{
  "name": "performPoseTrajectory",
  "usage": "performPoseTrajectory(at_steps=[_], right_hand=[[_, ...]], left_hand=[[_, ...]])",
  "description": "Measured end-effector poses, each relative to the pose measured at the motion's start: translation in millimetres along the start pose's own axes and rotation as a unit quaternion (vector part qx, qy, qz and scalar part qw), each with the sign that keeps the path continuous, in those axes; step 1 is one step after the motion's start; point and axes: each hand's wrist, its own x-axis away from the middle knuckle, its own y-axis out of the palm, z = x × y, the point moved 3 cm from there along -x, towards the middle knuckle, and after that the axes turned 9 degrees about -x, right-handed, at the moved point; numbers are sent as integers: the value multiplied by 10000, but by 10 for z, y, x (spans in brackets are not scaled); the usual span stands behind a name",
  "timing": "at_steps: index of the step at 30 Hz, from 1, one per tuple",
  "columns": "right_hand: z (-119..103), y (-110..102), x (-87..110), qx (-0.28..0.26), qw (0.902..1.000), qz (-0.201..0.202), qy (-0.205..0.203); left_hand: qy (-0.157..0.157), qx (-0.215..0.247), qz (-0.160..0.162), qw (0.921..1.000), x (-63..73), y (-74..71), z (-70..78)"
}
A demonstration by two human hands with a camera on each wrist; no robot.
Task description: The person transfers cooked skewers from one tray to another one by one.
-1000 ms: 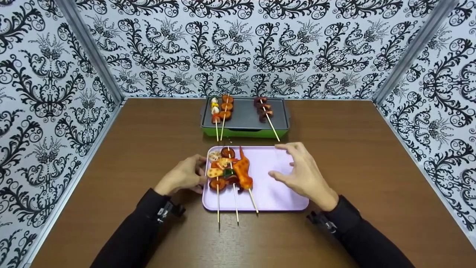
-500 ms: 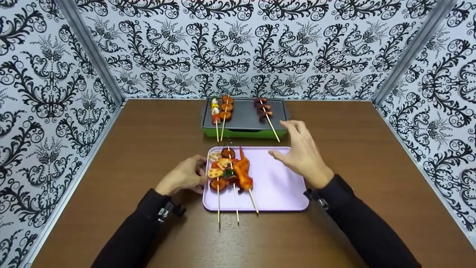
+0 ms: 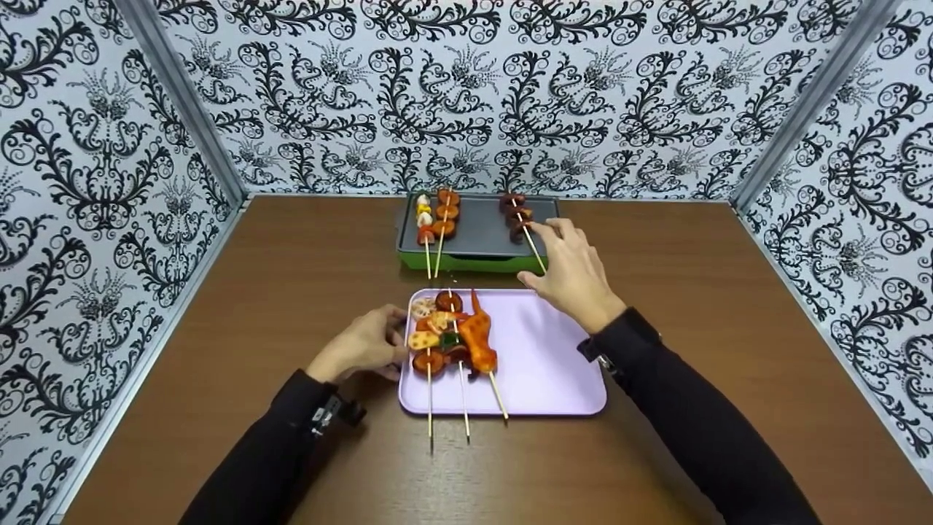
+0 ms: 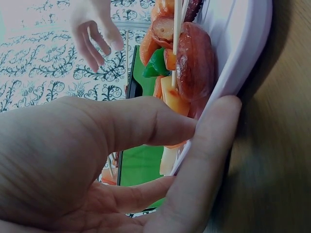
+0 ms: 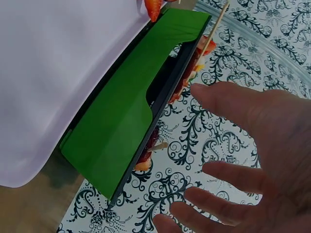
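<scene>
My left hand (image 3: pixel 361 343) pinches the left rim of a lilac tray (image 3: pixel 550 357); in the left wrist view its thumb (image 4: pixel 160 124) lies on the rim's inner side. On the tray's left half lie a chicken-wing skewer (image 3: pixel 477 339) and other mixed food skewers (image 3: pixel 428 361), partly overlapping. My right hand (image 3: pixel 576 273) is held up with fingers spread, close to the stick of a dark octopus-like skewer (image 3: pixel 514 208) on the grill (image 3: pixel 477 219). Nothing is between thumb and fingers in the right wrist view, where the hand (image 5: pixel 272 131) stands apart from the grill.
The green-sided grill with a grey plate stands behind the tray. On its left side lie a vegetable skewer (image 3: pixel 424 219) and a skewer of orange-brown round slices (image 3: pixel 447 211), sticks pointing toward me. A brown table (image 3: pixel 291 255) bears everything, with patterned walls (image 3: pixel 466 95) around it.
My right hand has moved from over the tray's right side forward and left to the dark skewer's stick at the grill. My left hand stays at the tray's rim.
</scene>
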Motion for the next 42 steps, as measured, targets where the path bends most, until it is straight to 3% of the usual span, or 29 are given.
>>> performPoseTrajectory(at_steps=[12, 28, 42], right_hand=[[57, 109, -103, 85, 9997, 83, 227], [60, 125, -135, 75, 9992, 393, -66], [36, 86, -179, 15, 9989, 463, 24]], left_hand=[[-12, 26, -9, 10000, 4, -7, -6], [31, -158, -11, 9999, 1, -11, 2], [-47, -171, 56, 9998, -12, -11, 0]])
